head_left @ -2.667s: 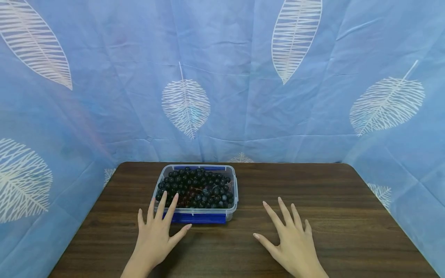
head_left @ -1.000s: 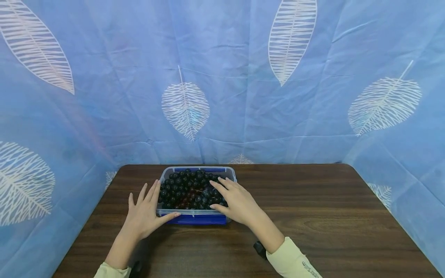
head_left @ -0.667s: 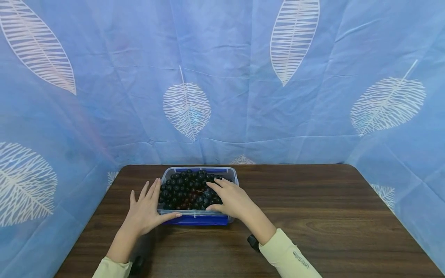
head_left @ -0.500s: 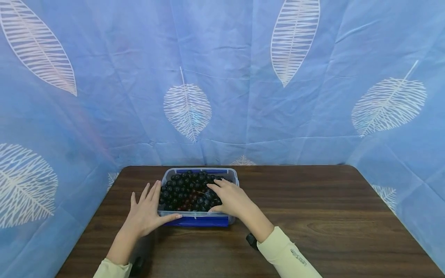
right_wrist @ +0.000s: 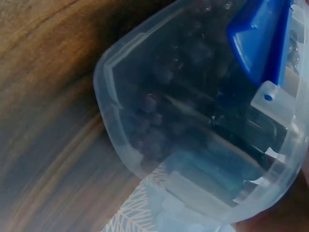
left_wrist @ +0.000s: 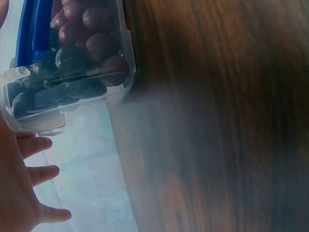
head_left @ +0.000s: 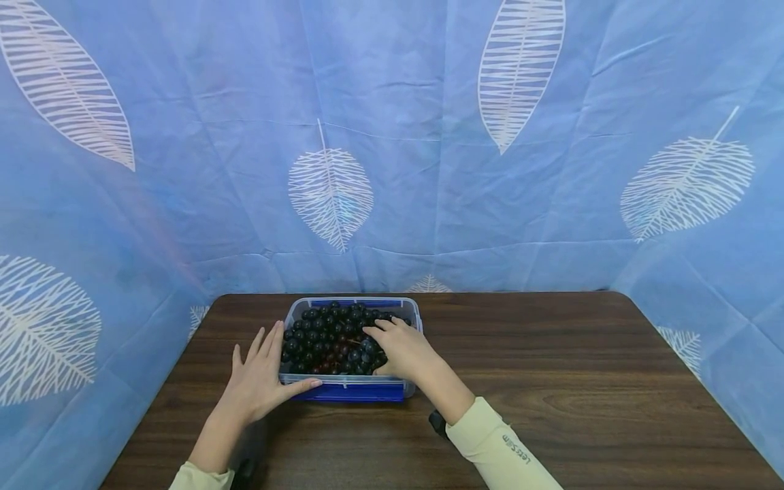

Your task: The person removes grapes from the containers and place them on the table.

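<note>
A clear plastic food container [head_left: 348, 379] with blue clips stands at the left of the table's middle, lid off, filled with dark grapes [head_left: 324, 333]. My left hand [head_left: 254, 381] steadies its left front corner, straight fingers along the left wall and thumb lying at the front rim. In the left wrist view three fingers [left_wrist: 43, 174] stick out past the container's wall. My right hand [head_left: 404, 350] reaches in over the right front rim. Its bent fingers curl round grapes at the right side, and the thumb dips behind the rim. The fingertips are partly hidden among the fruit.
The dark wooden table [head_left: 551, 388] stretches away to the right of the container. A blue cloth [head_left: 392, 204] with white leaf prints hangs behind and on both sides. Black bands show at both wrists, below the pale sleeves [head_left: 490, 435].
Both hands, spread over the table at first, have moved to the container. The left hand has since stayed at its corner; the right hand has sunk lower into the grapes, its thumb dipping in.
</note>
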Available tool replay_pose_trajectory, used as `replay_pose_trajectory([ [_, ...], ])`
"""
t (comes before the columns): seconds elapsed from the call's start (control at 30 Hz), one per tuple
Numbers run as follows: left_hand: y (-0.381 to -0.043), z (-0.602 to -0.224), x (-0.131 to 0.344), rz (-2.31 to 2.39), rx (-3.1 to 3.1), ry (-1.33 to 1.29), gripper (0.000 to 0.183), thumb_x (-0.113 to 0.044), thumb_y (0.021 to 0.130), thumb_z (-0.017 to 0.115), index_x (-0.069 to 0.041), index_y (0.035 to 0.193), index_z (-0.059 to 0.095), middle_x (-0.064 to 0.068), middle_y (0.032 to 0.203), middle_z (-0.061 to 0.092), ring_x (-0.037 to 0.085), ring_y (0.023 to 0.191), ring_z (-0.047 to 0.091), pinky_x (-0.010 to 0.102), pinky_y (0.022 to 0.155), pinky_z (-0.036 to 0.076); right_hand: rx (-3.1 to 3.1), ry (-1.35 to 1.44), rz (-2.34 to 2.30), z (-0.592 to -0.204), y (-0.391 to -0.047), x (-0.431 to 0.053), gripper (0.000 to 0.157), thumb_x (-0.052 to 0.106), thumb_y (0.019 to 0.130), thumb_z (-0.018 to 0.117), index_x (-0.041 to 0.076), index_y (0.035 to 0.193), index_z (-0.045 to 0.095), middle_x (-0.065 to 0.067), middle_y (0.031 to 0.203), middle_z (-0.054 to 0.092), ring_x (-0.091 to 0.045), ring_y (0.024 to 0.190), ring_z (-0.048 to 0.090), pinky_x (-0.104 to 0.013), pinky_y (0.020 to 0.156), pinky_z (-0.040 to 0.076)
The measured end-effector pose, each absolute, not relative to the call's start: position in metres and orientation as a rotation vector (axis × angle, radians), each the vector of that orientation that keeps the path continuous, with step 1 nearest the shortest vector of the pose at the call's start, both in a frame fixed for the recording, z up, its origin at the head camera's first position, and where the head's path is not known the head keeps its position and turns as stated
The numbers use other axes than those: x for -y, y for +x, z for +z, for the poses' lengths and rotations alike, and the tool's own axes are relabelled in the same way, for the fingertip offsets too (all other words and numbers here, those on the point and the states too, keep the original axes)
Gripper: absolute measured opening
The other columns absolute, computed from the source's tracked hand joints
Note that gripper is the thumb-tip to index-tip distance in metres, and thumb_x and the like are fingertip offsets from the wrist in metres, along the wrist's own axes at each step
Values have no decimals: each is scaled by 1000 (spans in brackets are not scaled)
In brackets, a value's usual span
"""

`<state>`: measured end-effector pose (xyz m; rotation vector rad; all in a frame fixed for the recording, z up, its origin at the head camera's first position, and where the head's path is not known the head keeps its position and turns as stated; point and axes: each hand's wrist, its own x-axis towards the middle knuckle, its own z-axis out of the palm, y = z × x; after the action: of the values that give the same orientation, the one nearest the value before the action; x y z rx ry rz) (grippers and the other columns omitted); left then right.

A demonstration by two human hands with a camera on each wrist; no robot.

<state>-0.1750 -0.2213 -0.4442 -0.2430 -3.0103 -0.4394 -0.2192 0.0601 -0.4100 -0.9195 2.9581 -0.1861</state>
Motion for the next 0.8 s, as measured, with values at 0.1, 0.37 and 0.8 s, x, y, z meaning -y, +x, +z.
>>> replay_pose_trajectory([
  [0.1, -175, -445, 221, -448, 3009, -243, 123, -81, 78, 61, -2, 161, 14, 23, 164, 21, 51, 147, 21, 82, 106, 9, -2967, -925, -213, -413, -218, -61, 68, 41, 83, 82, 17, 143, 58, -8, 146, 56, -35, 133, 51, -47, 105, 48],
  [0.37, -174, -445, 221, -476, 3028, -222, 125, -82, 78, 60, -4, 162, 10, 23, 164, 19, 51, 147, 20, 82, 106, 9, -3016, -981, -226, -416, -211, -64, 50, 35, 92, 74, 15, 137, 63, -6, 133, 65, -29, 111, 57, -44, 88, 53],
  [0.8, -173, -444, 219, -475, 3021, -219, 123, -81, 78, 60, -3, 161, 12, 25, 163, 22, 51, 146, 23, 82, 105, 13, -3124, -1078, -92, -417, -208, -64, 41, 36, 91, 75, 20, 127, 66, -2, 120, 69, -24, 95, 54, -44, 79, 54],
])
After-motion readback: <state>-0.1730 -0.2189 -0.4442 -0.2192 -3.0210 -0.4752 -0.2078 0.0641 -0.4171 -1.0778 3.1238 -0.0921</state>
